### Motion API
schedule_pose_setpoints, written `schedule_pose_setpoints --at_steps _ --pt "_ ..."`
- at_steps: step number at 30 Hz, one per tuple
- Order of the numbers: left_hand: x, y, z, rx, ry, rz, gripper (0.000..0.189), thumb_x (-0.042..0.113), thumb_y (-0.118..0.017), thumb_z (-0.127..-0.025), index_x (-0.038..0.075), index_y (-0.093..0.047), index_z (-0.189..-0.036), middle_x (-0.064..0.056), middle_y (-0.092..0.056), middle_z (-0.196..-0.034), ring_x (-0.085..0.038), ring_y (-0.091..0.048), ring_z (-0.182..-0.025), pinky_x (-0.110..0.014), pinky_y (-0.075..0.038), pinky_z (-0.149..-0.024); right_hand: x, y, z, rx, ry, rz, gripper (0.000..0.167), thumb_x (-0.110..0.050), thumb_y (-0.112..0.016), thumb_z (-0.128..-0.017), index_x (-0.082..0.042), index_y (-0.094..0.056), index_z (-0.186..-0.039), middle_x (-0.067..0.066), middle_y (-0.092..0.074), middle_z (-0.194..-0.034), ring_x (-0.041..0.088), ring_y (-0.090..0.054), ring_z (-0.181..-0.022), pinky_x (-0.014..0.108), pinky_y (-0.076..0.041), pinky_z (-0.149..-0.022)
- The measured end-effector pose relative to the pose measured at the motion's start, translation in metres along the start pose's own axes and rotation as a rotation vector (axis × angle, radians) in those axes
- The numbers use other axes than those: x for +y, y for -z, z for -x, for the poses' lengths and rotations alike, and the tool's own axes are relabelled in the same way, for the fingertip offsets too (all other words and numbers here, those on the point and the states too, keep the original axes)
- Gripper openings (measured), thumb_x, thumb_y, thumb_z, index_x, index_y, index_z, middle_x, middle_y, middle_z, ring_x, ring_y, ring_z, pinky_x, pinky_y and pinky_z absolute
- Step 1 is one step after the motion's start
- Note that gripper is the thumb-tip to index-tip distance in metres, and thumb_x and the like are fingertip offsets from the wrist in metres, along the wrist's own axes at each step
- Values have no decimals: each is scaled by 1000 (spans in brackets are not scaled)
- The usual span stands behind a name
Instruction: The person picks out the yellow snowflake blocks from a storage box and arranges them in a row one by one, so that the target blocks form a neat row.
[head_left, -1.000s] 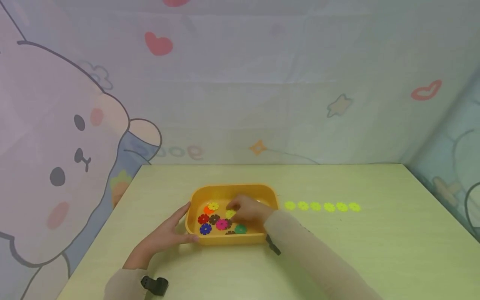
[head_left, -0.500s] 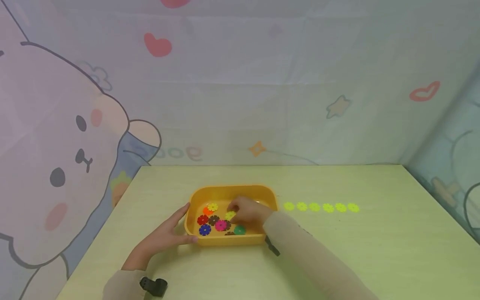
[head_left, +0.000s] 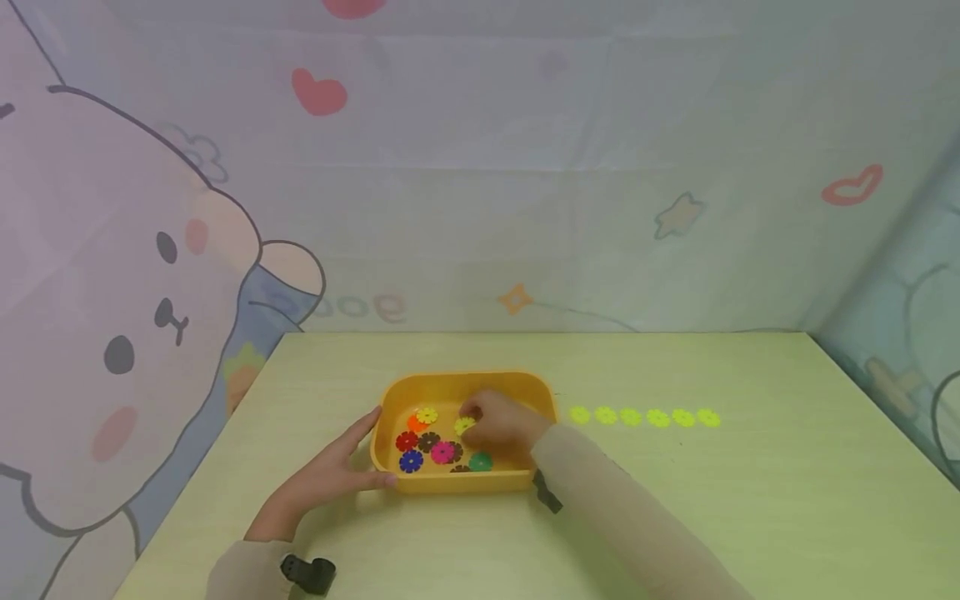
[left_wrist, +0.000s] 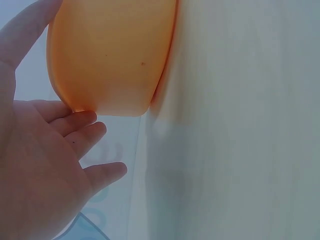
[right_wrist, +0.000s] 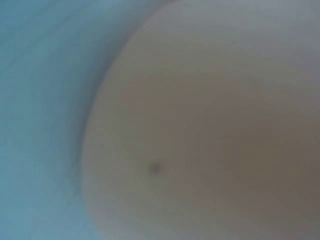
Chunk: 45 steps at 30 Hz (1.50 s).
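My left hand (head_left: 330, 475) holds the left end of a yellow plastic tray (head_left: 480, 482), thumb at the front corner and fingertips at the back one. In the left wrist view the tray's end wall (left_wrist: 110, 55) sits between the thumb and fingers (left_wrist: 82, 137). Inside the tray, my right hand (head_left: 498, 419) has curled fingers pinching a yellow flower-shaped disc (head_left: 464, 426). Other flower discs lie to its left and front: yellow (head_left: 427, 415), orange (head_left: 416, 423), red (head_left: 407, 442), blue (head_left: 410, 461), pink (head_left: 443, 452), green (head_left: 480, 461) and brown (head_left: 428, 442). The right wrist view is a blur of skin.
Right of the tray, a row of several yellow flower discs (head_left: 631, 417) lies flat on the pale table (head_left: 750, 500). A printed cloth (head_left: 480, 167) hangs behind the table's back edge. Black wrist cameras (head_left: 309, 574) are strapped on both sleeves.
My right hand has lifted the yellow disc slightly toward the back and right within the tray. The left hand keeps its hold, and the row of discs stays put.
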<state>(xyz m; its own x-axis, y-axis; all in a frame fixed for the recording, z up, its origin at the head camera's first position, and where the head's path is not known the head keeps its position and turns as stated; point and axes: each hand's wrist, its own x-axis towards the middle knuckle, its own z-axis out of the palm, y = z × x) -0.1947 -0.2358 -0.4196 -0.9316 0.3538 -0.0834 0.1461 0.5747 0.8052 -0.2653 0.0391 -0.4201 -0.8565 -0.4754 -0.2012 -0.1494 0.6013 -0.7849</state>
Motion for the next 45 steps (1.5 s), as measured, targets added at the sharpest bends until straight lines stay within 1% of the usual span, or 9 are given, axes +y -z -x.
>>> schedule_pose_setpoints --at_steps 5,9,13,19,24,29,35,39,45 --pt "1 1 0 3 -28 -8 105 35 -80 -78 8 -14 -155 -21 -13 -159 -46 -8 -144 -69 -13 -110 4 7 -3 38 56 -36 34 -12 -68 -86 -2 -60 -118 5 -59 -110 22 -52 -100 38 -47 -93" --pt "1 1 0 3 -41 -2 105 34 -81 -78 8 -15 -155 -21 -13 -159 -47 -8 -144 -69 -13 -109 7 13 -6 64 125 20 34 -15 -70 -86 -1 -62 -117 5 -62 -107 20 -54 -97 35 -48 -89" --pt "-1 0 0 12 -22 6 107 37 -81 -76 10 -15 -155 -19 -13 -160 -44 -7 -145 -68 -11 -111 4 23 -3 92 167 69 36 -18 -72 -86 -2 -64 -117 6 -62 -110 20 -56 -98 35 -49 -90" --pt "-2 0 -1 13 -16 -5 107 39 -80 -77 9 -14 -155 -19 -13 -160 -45 -8 -145 -69 -11 -110 -1 49 19 151 219 93 37 -20 -74 -85 -4 -65 -118 7 -62 -111 20 -57 -98 33 -49 -89" --pt "-1 0 0 4 -4 2 106 39 -80 -77 9 -14 -155 -19 -12 -160 -45 -7 -145 -69 -11 -110 8 75 43 198 263 106 38 -20 -74 -85 -2 -64 -117 10 -62 -111 22 -57 -96 35 -50 -86" --pt "-1 1 0 3 0 -4 106 39 -80 -78 9 -14 -155 -19 -12 -160 -45 -8 -145 -69 -11 -110 30 100 65 241 243 114 39 -22 -73 -87 -1 -62 -119 12 -61 -115 24 -55 -98 33 -50 -81" --pt "-1 -1 -1 -3 -33 6 105 37 -80 -78 8 -14 -155 -19 -12 -160 -46 -8 -145 -70 -11 -110 55 129 95 302 213 149 41 -22 -70 -89 1 -60 -121 15 -59 -119 24 -55 -99 36 -50 -83" --pt "-1 -1 0 0 -35 2 106 37 -80 -78 8 -14 -155 -19 -12 -160 -46 -8 -144 -70 -12 -110 70 145 115 342 175 188 41 -23 -69 -90 1 -59 -122 15 -58 -119 24 -54 -99 37 -49 -83" --pt "0 -1 0 -1 -17 3 106 38 -80 -77 10 -15 -155 -19 -13 -160 -46 -8 -145 -70 -12 -110 89 167 140 387 85 213 45 -27 -67 -92 1 -57 -126 18 -56 -122 26 -54 -101 37 -48 -80"
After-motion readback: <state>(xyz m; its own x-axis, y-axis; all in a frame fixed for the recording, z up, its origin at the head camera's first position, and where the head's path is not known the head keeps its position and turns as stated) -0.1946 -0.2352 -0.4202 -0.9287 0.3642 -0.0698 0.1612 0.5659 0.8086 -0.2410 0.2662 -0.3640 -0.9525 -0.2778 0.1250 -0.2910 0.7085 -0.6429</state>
